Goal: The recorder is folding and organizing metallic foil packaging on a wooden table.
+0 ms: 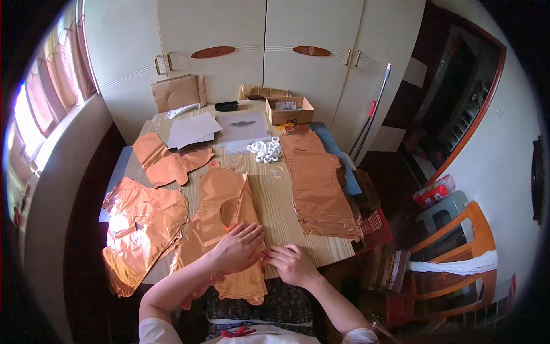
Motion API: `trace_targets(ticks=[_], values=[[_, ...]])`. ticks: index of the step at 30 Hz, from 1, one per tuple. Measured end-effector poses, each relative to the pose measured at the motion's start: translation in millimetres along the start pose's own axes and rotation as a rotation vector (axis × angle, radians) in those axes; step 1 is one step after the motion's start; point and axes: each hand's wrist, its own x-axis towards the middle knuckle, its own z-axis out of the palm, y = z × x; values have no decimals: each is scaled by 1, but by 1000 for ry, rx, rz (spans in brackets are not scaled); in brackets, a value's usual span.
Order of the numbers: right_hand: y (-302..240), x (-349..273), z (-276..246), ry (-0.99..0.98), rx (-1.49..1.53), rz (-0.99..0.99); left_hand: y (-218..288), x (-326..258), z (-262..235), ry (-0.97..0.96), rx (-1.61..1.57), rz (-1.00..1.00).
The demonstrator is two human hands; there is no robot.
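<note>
- Head view: my left hand (pixel 239 247) lies flat, released, on the copper foil sheet (pixel 226 209) overhanging the table (pixel 281 200) near edge.
- My right hand (pixel 291 264) pinches its right edge; bare wood lies beyond.

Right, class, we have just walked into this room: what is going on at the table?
A person seated at a wooden table presses both hands on a flat, shiny copper-coloured foil piece at the near edge. The left hand lies flat on it; the right hand touches its right edge. More foil pieces lie to the left, and a stack of them lies to the right. Small white rings, papers and a cardboard box sit further back.
</note>
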Motion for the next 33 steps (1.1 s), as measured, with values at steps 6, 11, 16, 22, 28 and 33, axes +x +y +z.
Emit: trace_targets(ticks=[6,11,16,22,28,33], values=[[-2,0,-3,-13,21,15,-8,5,2,83,54,2],[0,-1,1,0,33,17,-15,20,3,4,134,-95],[-1,-2,-2,-36,17,18,-36,34,12,-48,241,-149],[-1,-1,1,-21,39,16,-64,52,13,-143,187,-222],[0,-2,1,-12,44,21,-84,72,10,-198,177,-257],[0,-1,1,-26,41,10,-92,76,10,-221,185,-287]])
